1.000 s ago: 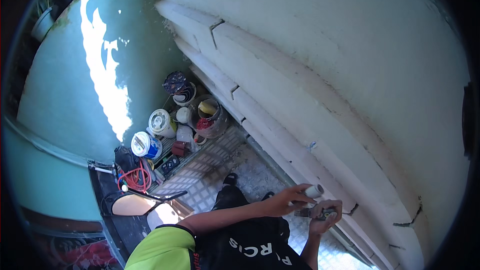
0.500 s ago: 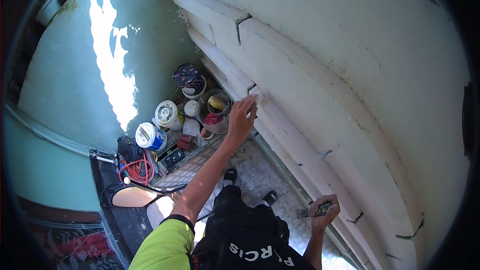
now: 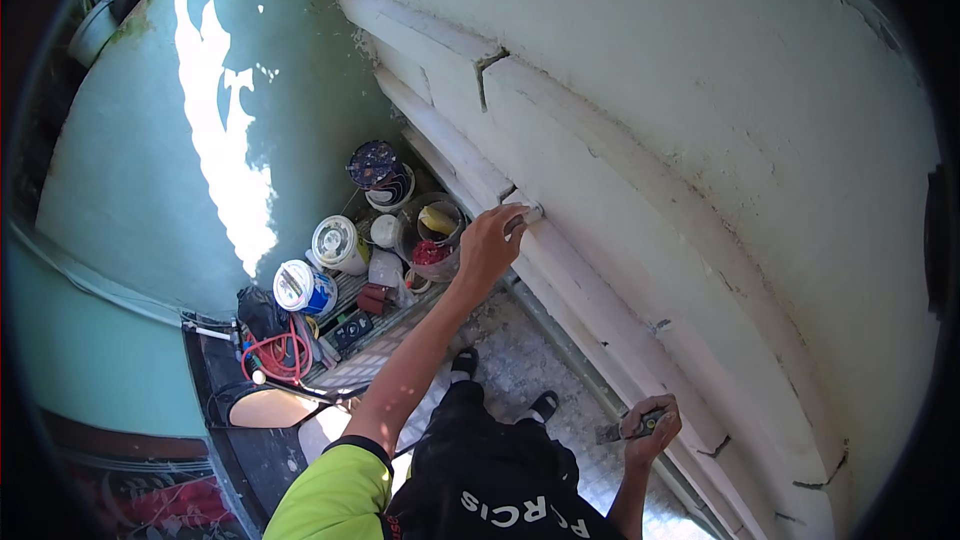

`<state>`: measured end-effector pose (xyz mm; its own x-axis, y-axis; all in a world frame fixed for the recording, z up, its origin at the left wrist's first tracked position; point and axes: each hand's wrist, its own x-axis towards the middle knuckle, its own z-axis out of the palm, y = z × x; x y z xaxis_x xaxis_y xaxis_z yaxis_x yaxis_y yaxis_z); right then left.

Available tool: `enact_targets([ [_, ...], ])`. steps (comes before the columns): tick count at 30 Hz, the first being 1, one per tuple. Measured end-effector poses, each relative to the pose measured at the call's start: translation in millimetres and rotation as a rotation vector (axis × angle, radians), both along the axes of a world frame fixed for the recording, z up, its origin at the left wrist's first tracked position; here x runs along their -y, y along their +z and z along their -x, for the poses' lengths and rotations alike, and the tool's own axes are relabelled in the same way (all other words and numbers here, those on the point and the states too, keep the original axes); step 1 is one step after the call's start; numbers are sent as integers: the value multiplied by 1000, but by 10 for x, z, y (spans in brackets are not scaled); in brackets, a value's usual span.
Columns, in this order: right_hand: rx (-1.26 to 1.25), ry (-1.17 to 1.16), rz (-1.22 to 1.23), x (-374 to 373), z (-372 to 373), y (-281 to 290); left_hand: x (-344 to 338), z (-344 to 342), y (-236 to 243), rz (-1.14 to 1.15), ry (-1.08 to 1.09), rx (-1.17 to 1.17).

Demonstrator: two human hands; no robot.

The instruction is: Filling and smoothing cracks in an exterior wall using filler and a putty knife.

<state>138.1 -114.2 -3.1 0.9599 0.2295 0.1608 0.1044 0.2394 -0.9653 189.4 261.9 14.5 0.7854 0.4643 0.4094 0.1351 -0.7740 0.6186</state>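
My left hand point(image 3: 490, 246) reaches forward to the pale stepped wall point(image 3: 640, 190). Its fingers are pinched together on a small whitish piece point(image 3: 534, 212), pressed against a ledge beside a dark crack; the exact kind of piece is too small to tell. Lower on the right, my right hand point(image 3: 652, 428) is closed round the dark handle of a scraper point(image 3: 608, 433). The scraper's flat grey blade points left, apart from the wall's ledges. More dark cracks cut across the ledges near both hands.
A bench point(image 3: 385, 345) at the left holds a white-lidded tub point(image 3: 340, 243), a blue-and-white tub point(image 3: 303, 287), a clear bucket point(image 3: 437, 258) with a red item, and a red hose point(image 3: 280, 355). A green wall point(image 3: 120, 160) meets the pale wall behind them.
My left hand has moved slightly right and nearer along the ledge, with the whitish piece at its fingertips. My right hand still holds the scraper in nearly the same place. The view has shifted a little.
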Motion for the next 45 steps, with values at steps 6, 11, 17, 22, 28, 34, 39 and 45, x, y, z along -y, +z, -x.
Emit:
enact_targets([
  [6,46,-41,-1,50,-29,2,18,42,104,-8,63,-26],
  [11,-13,-65,-12,127,13,-35,-110,36,-127,472,78,305],
  [17,-27,-34,-2,171,34,-119,-116,129,-170,429,140,204],
  [22,-9,-14,24,96,-11,-84,-159,54,-20,82,123,181],
  [28,12,10,18,8,-62,-45,-299,0,10,-22,-67,77],
  [34,-8,26,15,4,-36,-137,-363,-160,2,-6,-90,96],
  [39,-15,48,21,-43,-49,-115,-439,-175,-80,2,-123,117],
  [45,-53,66,22,-144,-66,-103,-437,-198,-201,60,-119,109],
])
